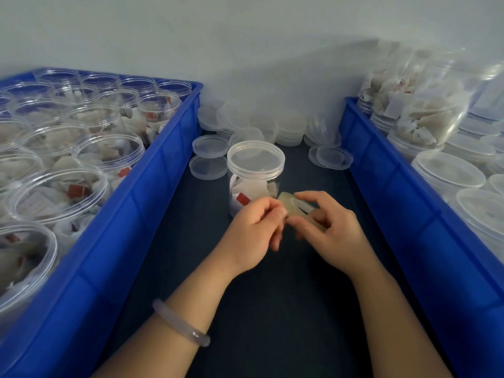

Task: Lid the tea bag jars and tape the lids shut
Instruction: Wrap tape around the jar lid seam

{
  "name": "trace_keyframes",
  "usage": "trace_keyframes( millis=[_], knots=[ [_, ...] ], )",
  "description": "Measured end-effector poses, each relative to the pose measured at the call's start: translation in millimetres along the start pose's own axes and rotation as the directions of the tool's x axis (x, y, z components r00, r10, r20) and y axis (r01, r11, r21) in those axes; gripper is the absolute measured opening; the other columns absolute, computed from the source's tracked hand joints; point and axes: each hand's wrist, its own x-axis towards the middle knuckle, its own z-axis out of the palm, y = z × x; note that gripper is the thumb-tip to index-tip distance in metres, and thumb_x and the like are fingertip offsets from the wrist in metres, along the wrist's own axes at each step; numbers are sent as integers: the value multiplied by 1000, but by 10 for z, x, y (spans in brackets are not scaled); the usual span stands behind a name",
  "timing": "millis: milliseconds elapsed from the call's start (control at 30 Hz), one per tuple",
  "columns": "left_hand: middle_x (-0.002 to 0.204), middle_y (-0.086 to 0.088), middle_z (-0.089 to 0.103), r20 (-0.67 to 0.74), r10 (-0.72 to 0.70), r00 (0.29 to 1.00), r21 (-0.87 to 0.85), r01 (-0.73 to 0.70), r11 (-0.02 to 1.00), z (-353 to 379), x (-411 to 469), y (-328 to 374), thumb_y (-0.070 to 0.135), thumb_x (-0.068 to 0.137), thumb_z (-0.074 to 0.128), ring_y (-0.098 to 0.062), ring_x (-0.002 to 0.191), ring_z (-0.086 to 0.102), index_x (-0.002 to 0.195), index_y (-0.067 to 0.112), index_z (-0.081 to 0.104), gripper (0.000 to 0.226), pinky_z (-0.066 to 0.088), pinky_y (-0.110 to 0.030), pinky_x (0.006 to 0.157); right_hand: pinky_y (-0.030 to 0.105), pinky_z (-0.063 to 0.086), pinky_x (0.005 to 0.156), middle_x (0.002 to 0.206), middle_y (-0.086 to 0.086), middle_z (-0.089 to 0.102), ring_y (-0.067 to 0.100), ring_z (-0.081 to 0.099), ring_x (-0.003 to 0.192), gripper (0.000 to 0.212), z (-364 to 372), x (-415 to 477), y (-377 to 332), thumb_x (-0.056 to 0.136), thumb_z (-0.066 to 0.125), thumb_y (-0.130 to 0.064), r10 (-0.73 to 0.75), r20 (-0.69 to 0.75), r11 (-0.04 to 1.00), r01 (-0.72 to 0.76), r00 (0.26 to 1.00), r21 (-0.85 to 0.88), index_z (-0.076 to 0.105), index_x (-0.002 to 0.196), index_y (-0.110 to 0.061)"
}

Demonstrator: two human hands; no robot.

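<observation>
A clear jar of tea bags (252,186) stands upright on the dark table with a clear lid (255,159) on top. Just in front of it, my right hand (331,231) holds a pale roll of tape (296,210) between thumb and fingers. My left hand (255,230) pinches at the edge of the roll with curled fingers. A pale bangle (180,324) sits on my left wrist. Both hands hover just in front of the jar's lower part.
A blue crate (152,203) on the left holds several open jars of tea bags. Another blue crate (395,186) on the right holds lidded jars and bags of tea bags. Loose clear lids (210,156) lie in stacks behind the jar by the wall.
</observation>
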Motion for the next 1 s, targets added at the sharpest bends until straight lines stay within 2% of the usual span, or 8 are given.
trace_keyframes(
  millis=[133, 267, 400, 500, 567, 700, 867, 1000],
  knots=[
    [60, 8, 52, 87, -71, 994, -262, 92, 961, -29, -4, 74, 8, 99, 41, -9, 49, 46, 79, 9, 52, 23, 45, -24, 55, 23, 52, 64, 90, -8, 68, 9, 62, 65, 39, -76, 21, -26, 70, 57, -62, 85, 54, 992, -89, 995, 84, 46, 108, -63],
    [59, 1, 52, -39, -95, 995, -80, 92, 993, -30, 22, 42, 14, 99, 44, -10, 52, 50, 77, 11, 53, 23, 48, -26, 62, 17, 51, 59, 81, -1, 69, 9, 64, 61, 16, -132, 15, -85, 85, 66, -27, 71, 120, 989, -85, 990, 121, 62, 91, -41],
    [61, 7, 55, -33, 116, 993, -13, -117, 993, 72, -32, 68, 15, 97, 47, -7, 55, 54, 83, 16, 56, 17, 49, -19, 60, 18, 47, 55, 75, -1, 64, 10, 58, 62, 7, -158, 28, -149, 83, 60, -32, 35, -48, 994, -30, 998, 108, 67, 82, -31],
    [79, 7, 54, -363, 572, 735, 486, -375, 790, -11, -16, 74, 21, 92, 56, -8, 70, 54, 97, 10, 61, 12, 44, -17, 64, 21, 44, 53, 75, -7, 60, 8, 54, 64, 6, -157, 99, -195, 83, 59, -38, 35, -87, 999, -33, 996, 26, 63, 80, -39],
    [108, -4, 51, -439, 669, 599, 623, -334, 707, -107, 44, 46, 31, 81, 68, -19, 101, 51, 119, 8, 56, 46, 41, -21, 85, 15, 41, 58, 85, -13, 59, 1, 55, 72, 11, -168, 193, -209, 86, 61, -37, 30, -96, 999, -32, 995, -23, 60, 78, -45],
    [157, -15, 1, -340, 354, 871, 440, -185, 879, -239, 208, -49, 39, 58, 86, -19, 144, 1, 137, 46, 13, 108, 3, 2, 100, 20, 42, 69, 97, -8, 62, 5, 55, 89, 7, -107, 385, -244, 89, 61, -36, 0, -86, 997, -7, 996, -76, 61, 83, -39],
    [145, -5, 36, -335, 420, 844, 354, -300, 886, -274, 363, -185, 40, 62, 83, -12, 138, 28, 136, 27, 35, 88, 31, -27, 110, 27, 44, 70, 92, -5, 64, 9, 56, 85, 8, 30, 480, -259, 90, 62, -30, -25, -60, 997, 21, 998, -74, 62, 83, -33],
    [125, 6, 46, -383, 435, 815, 322, -324, 890, -256, 389, -201, 48, 66, 75, -1, 117, 42, 119, 23, 46, 66, 38, -13, 96, 25, 40, 64, 83, -11, 61, 5, 53, 76, 11, 58, 499, -265, 90, 62, -31, -24, -86, 998, 19, 996, -56, 62, 80, -34]
  ],
)
